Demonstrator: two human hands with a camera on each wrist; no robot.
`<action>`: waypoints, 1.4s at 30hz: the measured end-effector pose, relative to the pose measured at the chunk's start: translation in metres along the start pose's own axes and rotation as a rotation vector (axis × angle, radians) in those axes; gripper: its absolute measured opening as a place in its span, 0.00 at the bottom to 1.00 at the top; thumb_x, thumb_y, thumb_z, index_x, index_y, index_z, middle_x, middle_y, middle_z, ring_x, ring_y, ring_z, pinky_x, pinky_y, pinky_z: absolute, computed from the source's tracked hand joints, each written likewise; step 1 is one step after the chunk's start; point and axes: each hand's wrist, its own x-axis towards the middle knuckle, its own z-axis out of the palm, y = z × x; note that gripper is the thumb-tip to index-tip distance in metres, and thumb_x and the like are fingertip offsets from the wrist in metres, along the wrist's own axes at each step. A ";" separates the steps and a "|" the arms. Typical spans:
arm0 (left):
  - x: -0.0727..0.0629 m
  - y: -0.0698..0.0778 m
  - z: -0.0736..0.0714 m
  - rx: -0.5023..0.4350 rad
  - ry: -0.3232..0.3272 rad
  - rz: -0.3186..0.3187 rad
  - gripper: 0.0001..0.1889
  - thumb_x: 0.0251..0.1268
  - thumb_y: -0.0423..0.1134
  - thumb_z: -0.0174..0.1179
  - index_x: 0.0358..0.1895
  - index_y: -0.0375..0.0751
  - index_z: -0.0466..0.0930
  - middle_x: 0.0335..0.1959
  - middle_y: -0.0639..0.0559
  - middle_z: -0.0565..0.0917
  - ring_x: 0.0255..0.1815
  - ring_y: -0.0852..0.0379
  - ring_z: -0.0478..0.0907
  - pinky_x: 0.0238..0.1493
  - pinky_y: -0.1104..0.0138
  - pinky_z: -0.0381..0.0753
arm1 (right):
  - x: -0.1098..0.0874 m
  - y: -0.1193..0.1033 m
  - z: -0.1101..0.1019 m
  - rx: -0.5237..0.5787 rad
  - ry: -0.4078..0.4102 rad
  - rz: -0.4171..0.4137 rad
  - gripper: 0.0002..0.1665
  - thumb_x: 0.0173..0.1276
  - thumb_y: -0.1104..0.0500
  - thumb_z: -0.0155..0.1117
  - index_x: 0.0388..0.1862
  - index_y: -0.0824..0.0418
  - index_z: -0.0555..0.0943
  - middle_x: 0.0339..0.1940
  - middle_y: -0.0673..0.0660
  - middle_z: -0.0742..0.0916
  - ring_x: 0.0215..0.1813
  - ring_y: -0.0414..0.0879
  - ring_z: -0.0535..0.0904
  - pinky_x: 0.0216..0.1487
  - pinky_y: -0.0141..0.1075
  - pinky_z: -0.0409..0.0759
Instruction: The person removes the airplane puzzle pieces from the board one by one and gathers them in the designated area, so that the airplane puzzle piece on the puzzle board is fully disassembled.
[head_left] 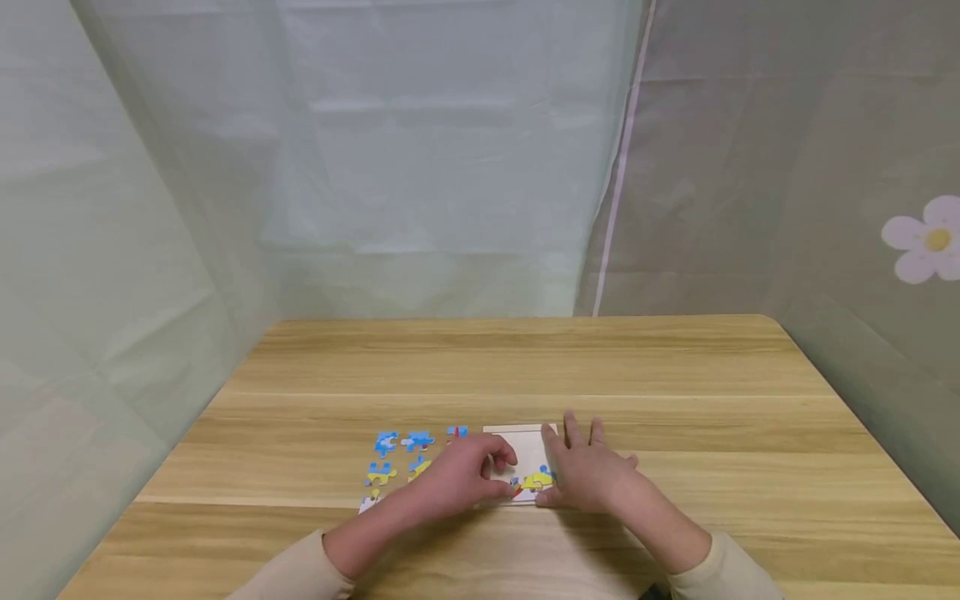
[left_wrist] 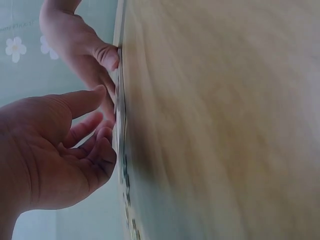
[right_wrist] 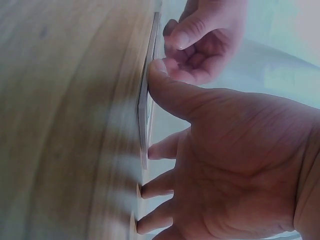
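Observation:
A shallow wooden puzzle tray (head_left: 521, 440) lies on the table in the head view. Yellow, white and red jigsaw pieces (head_left: 538, 481) sit along its near side, partly behind the hands. My left hand (head_left: 467, 473) hovers over the tray's left part, its fingers loosely bent and apart from the thumb. Nothing shows between them in the left wrist view. My right hand (head_left: 592, 475) rests with fingers spread at the tray's right side. Its thumb (right_wrist: 159, 70) touches the tray's near edge in the right wrist view, and other fingertips reach the tabletop.
Loose jigsaw pieces (head_left: 417, 441) in blue, yellow and white lie in rows left of the tray, some covered by my left hand and forearm. The wooden table (head_left: 300, 358) extends to pale cloth hangings (head_left: 450, 167) behind and at both sides.

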 end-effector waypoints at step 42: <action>-0.007 0.003 -0.005 -0.033 0.038 -0.078 0.14 0.52 0.29 0.71 0.43 0.38 0.84 0.26 0.57 0.79 0.23 0.64 0.71 0.25 0.70 0.72 | 0.001 0.000 0.000 -0.014 -0.010 0.007 0.59 0.59 0.34 0.73 0.81 0.58 0.59 0.81 0.70 0.55 0.76 0.79 0.48 0.46 0.84 0.59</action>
